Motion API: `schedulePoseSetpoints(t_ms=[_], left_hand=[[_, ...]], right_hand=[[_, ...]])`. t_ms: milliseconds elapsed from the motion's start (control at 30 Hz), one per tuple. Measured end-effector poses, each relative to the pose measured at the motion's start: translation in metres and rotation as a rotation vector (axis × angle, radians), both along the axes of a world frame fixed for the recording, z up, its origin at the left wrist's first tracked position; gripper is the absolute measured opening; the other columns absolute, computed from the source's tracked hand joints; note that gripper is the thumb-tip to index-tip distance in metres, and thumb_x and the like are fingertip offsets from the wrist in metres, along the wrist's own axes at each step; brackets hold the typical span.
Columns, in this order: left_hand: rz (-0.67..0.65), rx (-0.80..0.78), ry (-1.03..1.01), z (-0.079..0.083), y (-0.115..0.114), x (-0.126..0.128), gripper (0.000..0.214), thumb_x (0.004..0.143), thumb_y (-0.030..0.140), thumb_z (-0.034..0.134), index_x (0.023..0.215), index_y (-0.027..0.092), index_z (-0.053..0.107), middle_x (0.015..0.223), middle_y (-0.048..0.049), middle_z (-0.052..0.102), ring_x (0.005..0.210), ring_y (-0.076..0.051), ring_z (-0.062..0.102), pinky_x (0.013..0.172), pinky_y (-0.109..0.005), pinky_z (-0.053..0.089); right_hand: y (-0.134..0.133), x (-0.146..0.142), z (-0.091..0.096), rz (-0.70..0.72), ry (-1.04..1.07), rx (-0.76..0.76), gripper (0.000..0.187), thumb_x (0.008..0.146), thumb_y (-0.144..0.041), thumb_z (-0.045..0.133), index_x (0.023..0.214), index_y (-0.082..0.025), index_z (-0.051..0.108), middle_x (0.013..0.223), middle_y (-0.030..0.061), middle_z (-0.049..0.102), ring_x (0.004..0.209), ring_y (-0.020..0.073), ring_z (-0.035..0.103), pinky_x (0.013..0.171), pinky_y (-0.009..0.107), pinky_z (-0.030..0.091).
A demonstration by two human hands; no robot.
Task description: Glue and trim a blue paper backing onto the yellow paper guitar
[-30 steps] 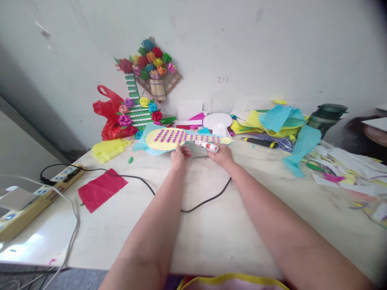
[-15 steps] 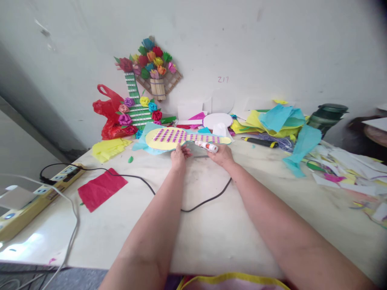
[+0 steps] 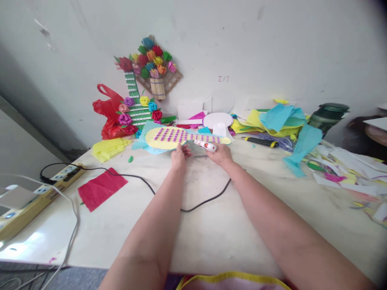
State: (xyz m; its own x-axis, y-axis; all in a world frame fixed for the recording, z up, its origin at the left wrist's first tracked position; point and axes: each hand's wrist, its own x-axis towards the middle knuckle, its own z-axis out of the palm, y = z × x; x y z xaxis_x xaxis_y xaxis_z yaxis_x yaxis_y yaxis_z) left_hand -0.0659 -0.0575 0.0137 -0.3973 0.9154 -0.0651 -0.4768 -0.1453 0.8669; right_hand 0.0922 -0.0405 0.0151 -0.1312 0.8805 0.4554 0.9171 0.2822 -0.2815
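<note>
A yellow guitar-shaped cutout (image 3: 165,139) with rows of purple strips lies over light blue crepe paper (image 3: 141,143). At its near edge my left hand (image 3: 180,155) is closed, thumb on top, gripping the cutout; the fingers curl partly underneath. My right hand (image 3: 221,154) is wrapped around a white glue gun (image 3: 205,145) with red print, its nozzle pointing left toward the cutout's near edge beside the neck. A black cord (image 3: 208,200) runs across the table up to the right hand. The nozzle tip is too small to make out clearly.
A yellow power strip (image 3: 39,197) and red paper (image 3: 102,189) lie at left. Behind stand a green flower-decorated guitar (image 3: 140,116) and a red plastic bag (image 3: 110,114). At right are a black-and-yellow cutter (image 3: 260,142), paper scraps (image 3: 347,169) and a dark green bottle (image 3: 328,119).
My right hand and the glue gun have shifted very slightly to the left. The left hand and the cutout look unmoved.
</note>
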Motion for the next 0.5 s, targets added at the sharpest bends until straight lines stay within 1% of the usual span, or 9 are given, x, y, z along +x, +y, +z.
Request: schedulePoseSetpoints(t_ms=[167,333,500], left_hand=[[0.014,-0.014,-0.008,-0.001,0.002,0.0,0.028,0.082,0.029,0.041,0.067,0.011,0.057,0.049,-0.0018,0.052,0.041,-0.009,0.047,0.051,-0.025,0.046],[0.013,-0.019,-0.007,-0.001,0.003,-0.001,0.028,0.081,0.028,0.04,0.069,0.009,0.057,0.049,-0.002,0.052,0.041,-0.01,0.047,0.052,-0.028,0.047],[0.007,0.008,-0.001,-0.003,0.003,-0.001,0.028,0.081,0.028,0.039,0.071,0.008,0.057,0.05,-0.0021,0.052,0.041,-0.01,0.047,0.053,-0.028,0.047]], right_hand=[[0.002,-0.002,-0.001,0.016,0.039,0.014,0.026,0.07,-0.039,0.052,0.085,-0.022,0.066,0.075,0.0062,0.067,0.074,0.0232,0.062,0.058,0.027,0.04],[0.007,0.003,-0.001,0.071,0.197,0.026,0.024,0.068,-0.037,0.052,0.074,-0.018,0.066,0.068,0.0064,0.066,0.069,0.0213,0.062,0.058,0.026,0.043],[0.01,0.012,-0.002,0.045,0.295,0.0,0.023,0.065,-0.035,0.054,0.072,-0.016,0.066,0.067,0.007,0.066,0.068,0.0212,0.061,0.058,0.026,0.044]])
